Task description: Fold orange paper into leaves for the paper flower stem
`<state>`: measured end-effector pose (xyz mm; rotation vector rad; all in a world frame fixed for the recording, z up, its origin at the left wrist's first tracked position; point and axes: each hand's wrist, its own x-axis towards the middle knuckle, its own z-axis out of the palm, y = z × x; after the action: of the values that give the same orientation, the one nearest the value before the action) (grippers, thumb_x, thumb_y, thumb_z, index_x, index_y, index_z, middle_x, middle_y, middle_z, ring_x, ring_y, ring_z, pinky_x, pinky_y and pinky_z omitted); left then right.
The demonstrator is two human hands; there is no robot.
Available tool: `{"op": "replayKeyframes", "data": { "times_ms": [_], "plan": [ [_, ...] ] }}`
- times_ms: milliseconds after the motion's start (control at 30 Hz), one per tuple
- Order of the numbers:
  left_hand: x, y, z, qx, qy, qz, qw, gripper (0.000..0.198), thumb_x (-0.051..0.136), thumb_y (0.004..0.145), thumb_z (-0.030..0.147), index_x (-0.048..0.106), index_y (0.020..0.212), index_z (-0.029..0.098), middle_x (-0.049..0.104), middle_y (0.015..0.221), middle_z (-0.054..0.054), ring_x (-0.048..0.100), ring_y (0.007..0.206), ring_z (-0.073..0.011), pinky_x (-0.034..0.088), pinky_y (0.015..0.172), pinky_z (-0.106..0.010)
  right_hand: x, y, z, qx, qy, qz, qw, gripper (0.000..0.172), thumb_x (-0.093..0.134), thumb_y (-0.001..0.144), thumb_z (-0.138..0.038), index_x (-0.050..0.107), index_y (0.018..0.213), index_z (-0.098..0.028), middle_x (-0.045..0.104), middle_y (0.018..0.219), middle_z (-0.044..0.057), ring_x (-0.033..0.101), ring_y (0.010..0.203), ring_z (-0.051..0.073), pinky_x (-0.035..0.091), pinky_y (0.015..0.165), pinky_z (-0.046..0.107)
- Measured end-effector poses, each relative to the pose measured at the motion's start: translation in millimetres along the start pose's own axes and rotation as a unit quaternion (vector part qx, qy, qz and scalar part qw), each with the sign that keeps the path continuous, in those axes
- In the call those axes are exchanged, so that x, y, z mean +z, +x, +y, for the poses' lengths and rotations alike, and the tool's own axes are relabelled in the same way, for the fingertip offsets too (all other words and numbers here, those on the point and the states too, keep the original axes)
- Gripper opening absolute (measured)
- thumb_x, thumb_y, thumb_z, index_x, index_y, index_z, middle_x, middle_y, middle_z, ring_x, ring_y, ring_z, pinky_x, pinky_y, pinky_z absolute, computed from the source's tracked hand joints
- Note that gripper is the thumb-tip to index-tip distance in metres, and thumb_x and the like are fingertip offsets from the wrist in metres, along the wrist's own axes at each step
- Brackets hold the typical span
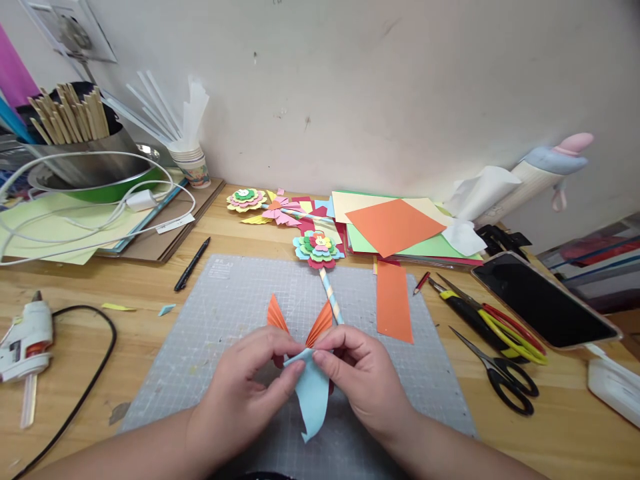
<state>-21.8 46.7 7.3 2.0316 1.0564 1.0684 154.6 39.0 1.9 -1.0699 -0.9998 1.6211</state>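
My left hand (pixel 245 377) and my right hand (pixel 367 380) meet over the grey cutting mat (pixel 210 353), both closed in a pinch. Between their thumbs and fingertips is a light blue paper piece (pixel 314 400), its curved lower part hanging down. Pleated orange paper (pixel 320 323) spreads in two fan-shaped wings just beyond the fingertips, touching the top of the blue paper. How the two papers join is hidden by my fingers. Behind my right hand runs the striped stem (pixel 327 290) of a layered paper flower (pixel 319 248).
Scissors (pixel 495 373), pliers (pixel 480 320) and a phone (pixel 540 300) lie on the right. To the left are a hot glue gun (pixel 30 340) and a black pen (pixel 193 265). Coloured paper sheets (pixel 395 227) are stacked by the wall, an orange strip (pixel 394 300) nearer.
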Motion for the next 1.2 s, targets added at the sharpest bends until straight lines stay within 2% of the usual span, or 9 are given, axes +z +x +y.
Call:
{"op": "replayKeyframes", "data": {
  "times_ms": [233,400,467,567,633,700,867,1000,1200],
  "plan": [
    [1.7,2,3,-0.027,-0.015,-0.007,0.999,0.006,0.058,0.082,0.015,0.062,0.081,0.020,0.067,0.070,0.000,0.062,0.064,-0.0113,0.050,0.058,-0.022,1,-1,2,-0.030,-0.037,0.000,0.999,0.013,0.069,0.075,-0.029,0.062,0.073,-0.019,0.058,0.067,-0.001,0.051,0.057,0.009,0.043,0.052,0.021],
    [1.3,4,4,-0.057,-0.021,-0.045,0.997,0.009,0.058,0.083,0.019,0.062,0.075,0.019,0.065,0.066,0.001,0.060,0.060,-0.0103,0.047,0.056,-0.022,-1,-2,3,-0.095,-0.138,-0.023,0.986,0.004,0.065,0.078,-0.023,0.062,0.078,-0.020,0.060,0.076,0.001,0.055,0.070,0.013,0.044,0.062,0.026],
    [1.7,4,3,-0.086,-0.028,-0.044,0.995,0.010,0.058,0.083,0.022,0.062,0.076,0.019,0.064,0.065,0.001,0.059,0.060,-0.0106,0.047,0.056,-0.022,-1,-2,3,-0.111,-0.152,-0.019,0.982,0.004,0.063,0.079,-0.023,0.062,0.077,-0.020,0.060,0.075,0.001,0.055,0.069,0.013,0.044,0.062,0.026],
    [1.4,3,0,-0.139,-0.050,-0.044,0.988,0.013,0.055,0.086,0.027,0.061,0.078,0.019,0.065,0.070,0.001,0.060,0.065,-0.0114,0.048,0.060,-0.023,-1,-2,2,-0.093,-0.132,0.005,0.987,0.009,0.060,0.081,-0.026,0.059,0.076,-0.019,0.057,0.070,0.000,0.051,0.063,0.011,0.043,0.057,0.024],
    [0.2,1,-1,-0.145,-0.054,-0.056,0.986,0.015,0.053,0.088,0.028,0.061,0.078,0.019,0.065,0.071,0.001,0.061,0.066,-0.0109,0.048,0.061,-0.023,-1,-2,2,-0.083,-0.141,0.008,0.986,0.009,0.058,0.082,-0.027,0.057,0.078,-0.019,0.055,0.070,-0.001,0.050,0.062,0.011,0.042,0.055,0.023],
    [-1.3,0,-2,-0.120,-0.035,-0.069,0.990,0.016,0.050,0.089,0.025,0.060,0.078,0.020,0.064,0.069,0.002,0.060,0.064,-0.0101,0.046,0.060,-0.022,-1,-2,2,-0.104,-0.197,-0.007,0.975,0.007,0.055,0.083,-0.024,0.056,0.079,-0.019,0.056,0.071,0.000,0.051,0.063,0.012,0.042,0.057,0.024],
    [-4.3,-1,-1,0.000,0.047,-0.097,0.994,0.012,0.047,0.089,0.014,0.057,0.084,0.020,0.063,0.074,0.001,0.058,0.070,-0.0120,0.045,0.063,-0.025,-2,-5,-1,-0.215,-0.354,-0.068,0.908,0.009,0.049,0.082,-0.014,0.056,0.078,-0.018,0.058,0.072,0.001,0.052,0.067,0.013,0.041,0.063,0.027],
    [-6.4,-1,2,0.075,0.106,-0.090,0.987,0.013,0.048,0.086,0.008,0.055,0.090,0.019,0.063,0.079,-0.001,0.056,0.074,-0.0151,0.045,0.066,-0.029,-2,-8,-2,-0.256,-0.404,-0.064,0.876,0.011,0.047,0.080,-0.012,0.056,0.082,-0.017,0.059,0.073,0.002,0.052,0.067,0.013,0.040,0.061,0.027],
    [-6.8,-6,12,0.136,0.125,-0.113,0.976,0.014,0.047,0.082,0.004,0.055,0.086,0.015,0.059,0.074,-0.004,0.051,0.068,-0.0162,0.045,0.063,-0.032,1,-10,2,-0.356,-0.457,-0.065,0.812,0.015,0.046,0.071,-0.006,0.048,0.063,-0.018,0.050,0.059,-0.001,0.043,0.057,0.012,0.032,0.053,0.026]
  ]
}}
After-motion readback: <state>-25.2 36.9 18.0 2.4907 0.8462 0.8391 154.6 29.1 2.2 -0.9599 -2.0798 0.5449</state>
